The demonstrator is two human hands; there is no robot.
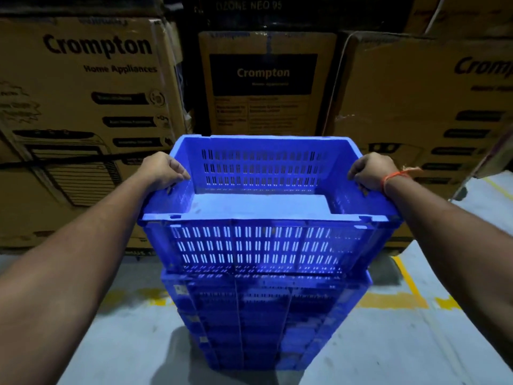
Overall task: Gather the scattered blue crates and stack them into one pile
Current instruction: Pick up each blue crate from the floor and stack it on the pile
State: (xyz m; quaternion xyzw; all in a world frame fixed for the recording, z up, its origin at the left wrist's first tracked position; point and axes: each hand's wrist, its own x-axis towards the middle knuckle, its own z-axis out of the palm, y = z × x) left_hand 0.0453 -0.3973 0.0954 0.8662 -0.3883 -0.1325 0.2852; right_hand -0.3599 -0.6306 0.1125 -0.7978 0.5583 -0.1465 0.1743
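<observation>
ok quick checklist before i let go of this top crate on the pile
1. Left hand grips the top crate at its left rim: ok.
2. Right hand grips the right rim: ok.
3. Crate level, rim not tilted to either side: ok.
4. Crate lined up over the pile: near edge looks roughly square with it, far edge hidden: cannot tell.
5. Crate fully seated on the pile: the joint shows only at the front: cannot tell.
6. Room behind: cardboard boxes stand close behind the pile, gap hidden by the crate: cannot tell.
</observation>
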